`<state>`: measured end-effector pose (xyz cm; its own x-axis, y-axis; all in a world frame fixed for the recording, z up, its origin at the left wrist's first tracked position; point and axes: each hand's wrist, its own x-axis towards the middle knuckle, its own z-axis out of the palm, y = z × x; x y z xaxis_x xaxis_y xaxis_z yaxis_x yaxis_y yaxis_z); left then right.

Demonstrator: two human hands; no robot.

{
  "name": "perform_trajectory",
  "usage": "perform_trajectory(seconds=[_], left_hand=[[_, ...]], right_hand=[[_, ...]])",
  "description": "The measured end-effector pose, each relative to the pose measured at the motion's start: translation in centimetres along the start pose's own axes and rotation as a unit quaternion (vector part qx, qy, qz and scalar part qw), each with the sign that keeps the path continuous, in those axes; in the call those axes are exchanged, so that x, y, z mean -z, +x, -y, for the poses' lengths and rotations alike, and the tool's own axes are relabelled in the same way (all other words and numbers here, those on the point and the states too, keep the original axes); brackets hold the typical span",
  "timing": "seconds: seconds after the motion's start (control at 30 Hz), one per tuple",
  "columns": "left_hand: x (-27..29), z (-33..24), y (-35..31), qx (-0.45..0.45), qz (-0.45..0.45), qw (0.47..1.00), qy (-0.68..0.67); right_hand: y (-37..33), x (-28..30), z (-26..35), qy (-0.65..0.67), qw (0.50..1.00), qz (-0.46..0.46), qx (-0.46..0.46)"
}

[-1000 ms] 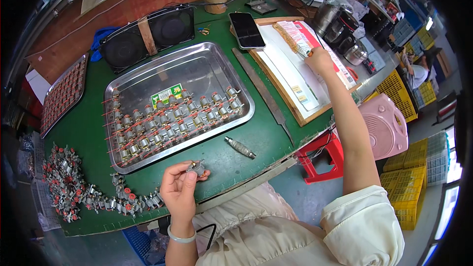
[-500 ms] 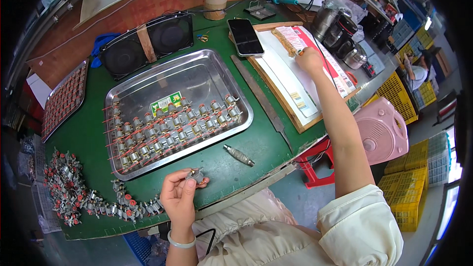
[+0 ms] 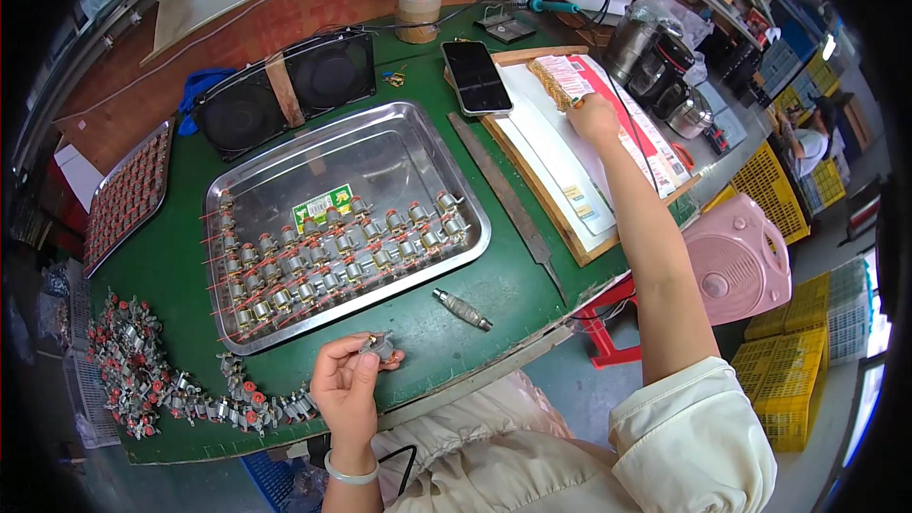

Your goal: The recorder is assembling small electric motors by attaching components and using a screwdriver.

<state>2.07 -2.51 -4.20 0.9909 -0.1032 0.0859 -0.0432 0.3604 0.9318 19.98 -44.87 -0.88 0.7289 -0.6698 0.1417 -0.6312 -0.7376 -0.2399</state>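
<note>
My left hand [image 3: 348, 391] is closed at the table's front edge, pinching a small silver metal component [image 3: 381, 349] between thumb and fingers. At the far right my right hand [image 3: 595, 121] reaches over a wood-framed board [image 3: 559, 216]; its fingers are closed by a heap of thin brass-coloured pieces [image 3: 549, 82]. A bit of orange shows at those fingertips, but I cannot make out what they hold. Similar silver components with red wires [image 3: 331, 280] stand in rows in a metal tray [image 3: 478, 245]. Loose ones with red parts form a pile [image 3: 123, 361] at the left.
A knurled metal tool [image 3: 463, 310] and a long flat file [image 3: 503, 195] lie on the green table. Behind are a phone [image 3: 476, 76], twin black speakers [image 3: 285, 90] and a pen holder [image 3: 418, 17]. A second tray [image 3: 128, 195] stands left; a pink fan [image 3: 736, 261] stands right.
The whole view has shifted slightly. My left hand still pinches the component, which is turned a little. My right hand stays at the brass-coloured pieces.
</note>
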Motion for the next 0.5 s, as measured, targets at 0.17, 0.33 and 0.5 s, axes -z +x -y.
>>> perform_trajectory(seconds=[0.17,0.33,0.5], left_hand=[[0.04,0.06,0.05,-0.003,0.0,1.0,0.003],[-0.01,0.01,0.0,-0.001,-0.001,1.0,0.005],[0.06,0.1,-0.03,-0.005,0.0,1.0,0.006]], right_hand=[[-0.41,0.32,-0.07,0.013,1.0,0.004,-0.001],[-0.21,0.05,-0.52,0.013,1.0,-0.015,0.001],[-0.38,0.02,-0.08,0.021,0.999,-0.035,0.004]])
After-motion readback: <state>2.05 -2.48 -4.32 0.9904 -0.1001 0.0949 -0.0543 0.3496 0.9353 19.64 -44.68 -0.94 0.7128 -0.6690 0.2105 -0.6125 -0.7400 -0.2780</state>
